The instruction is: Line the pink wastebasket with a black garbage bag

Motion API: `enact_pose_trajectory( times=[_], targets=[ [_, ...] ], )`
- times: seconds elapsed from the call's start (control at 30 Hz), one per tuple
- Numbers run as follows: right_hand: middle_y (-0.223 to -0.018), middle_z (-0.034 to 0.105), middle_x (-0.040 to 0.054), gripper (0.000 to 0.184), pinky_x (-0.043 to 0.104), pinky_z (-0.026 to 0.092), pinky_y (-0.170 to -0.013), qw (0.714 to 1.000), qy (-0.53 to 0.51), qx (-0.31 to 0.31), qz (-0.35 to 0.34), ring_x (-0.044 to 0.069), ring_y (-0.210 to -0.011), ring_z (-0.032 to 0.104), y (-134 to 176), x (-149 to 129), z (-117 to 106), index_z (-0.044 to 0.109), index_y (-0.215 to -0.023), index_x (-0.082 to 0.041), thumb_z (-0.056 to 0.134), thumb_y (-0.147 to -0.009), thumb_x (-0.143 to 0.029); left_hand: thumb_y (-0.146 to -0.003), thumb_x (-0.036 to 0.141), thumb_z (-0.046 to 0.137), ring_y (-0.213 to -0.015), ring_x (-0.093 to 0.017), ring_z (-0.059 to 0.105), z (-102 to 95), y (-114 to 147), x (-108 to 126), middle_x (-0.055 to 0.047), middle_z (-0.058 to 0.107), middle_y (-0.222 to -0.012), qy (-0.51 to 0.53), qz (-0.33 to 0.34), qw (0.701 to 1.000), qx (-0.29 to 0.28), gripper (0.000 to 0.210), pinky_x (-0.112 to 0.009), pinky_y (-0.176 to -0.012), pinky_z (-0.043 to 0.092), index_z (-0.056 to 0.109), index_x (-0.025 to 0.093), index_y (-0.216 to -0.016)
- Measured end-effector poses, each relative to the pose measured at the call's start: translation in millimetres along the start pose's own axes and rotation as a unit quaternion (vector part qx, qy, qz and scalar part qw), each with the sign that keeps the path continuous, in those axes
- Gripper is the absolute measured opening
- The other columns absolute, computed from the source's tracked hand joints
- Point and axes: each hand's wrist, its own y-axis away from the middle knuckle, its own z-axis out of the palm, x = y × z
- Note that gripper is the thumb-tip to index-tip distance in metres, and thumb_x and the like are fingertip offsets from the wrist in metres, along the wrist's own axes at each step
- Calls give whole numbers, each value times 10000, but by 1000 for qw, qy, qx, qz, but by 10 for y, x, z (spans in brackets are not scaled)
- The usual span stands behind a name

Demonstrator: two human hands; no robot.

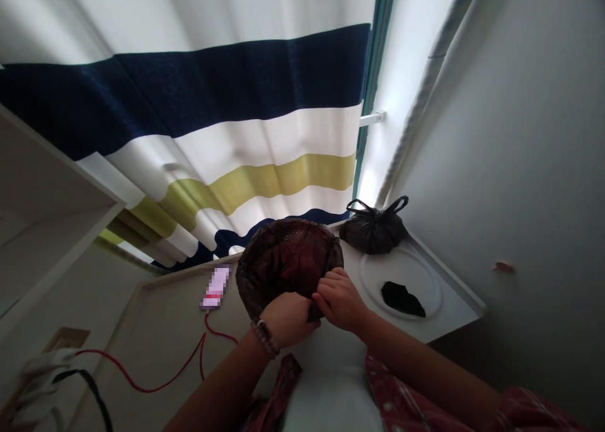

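A dark, thin plastic bag lines a round bin (307, 262), and its edge is folded over the rim. The bin's inside looks reddish through the plastic bag (250, 274). My left hand (289, 318), with a beaded bracelet at the wrist, is closed on the bag at the near rim. Close beside it, my right hand (341, 299) has its fingers curled around the bag's edge at the near right. Both fingertips are partly hidden by the hands and the plastic.
A tied black bag (373, 230) sits at the back right. In front of it, a white ring (439, 287) surrounds a folded black piece (403, 298). A phone (215, 287) with a red cable (142, 389) lies left. A striped curtain (265, 123) hangs behind; a wall (534, 186) stands right.
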Motion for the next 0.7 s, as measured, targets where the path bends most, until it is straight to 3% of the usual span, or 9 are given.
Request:
enact_pose_trajectory(
  times=[0.1, 0.27, 0.53, 0.7],
  targets=[
    [-801, 593, 56, 294, 393, 335, -899, 999, -28, -3, -24, 203, -854, 496, 42, 66, -91, 543, -756, -196, 381, -956, -339, -831, 471, 561, -821, -296, 688, 16, 20, -52, -123, 727, -891, -17, -23, 999, 18, 338, -362, -704, 506, 722, 187, -917],
    [-845, 610, 38, 198, 447, 275, -1063, 997, -62, 39, -33, 195, -903, 519, 98, 175, -195, 578, -832, -216, 424, -937, -283, -803, 466, 588, -790, -265, 688, -6, 98, -160, -86, 732, -844, 3, -17, 1000, -5, 304, -314, -681, 481, 739, 216, -886],
    [-759, 575, 34, 160, 417, 355, -898, 996, -43, 70, -36, 185, -782, 470, 142, 63, -22, 535, -765, -202, 475, -901, -262, -721, 467, 673, -759, -249, 677, -82, 160, -262, -42, 727, -808, 40, -13, 998, -45, 274, -294, -629, 434, 736, 248, -874],
    [-742, 555, 33, 187, 397, 337, -822, 997, -11, 80, -19, 183, -763, 436, 158, -29, 83, 501, -736, -197, 465, -903, -272, -729, 556, 661, -872, -289, 667, -129, 52, -50, -103, 716, -963, 33, -20, 999, 34, 450, -340, -726, 461, 696, 197, -999]
  ],
)
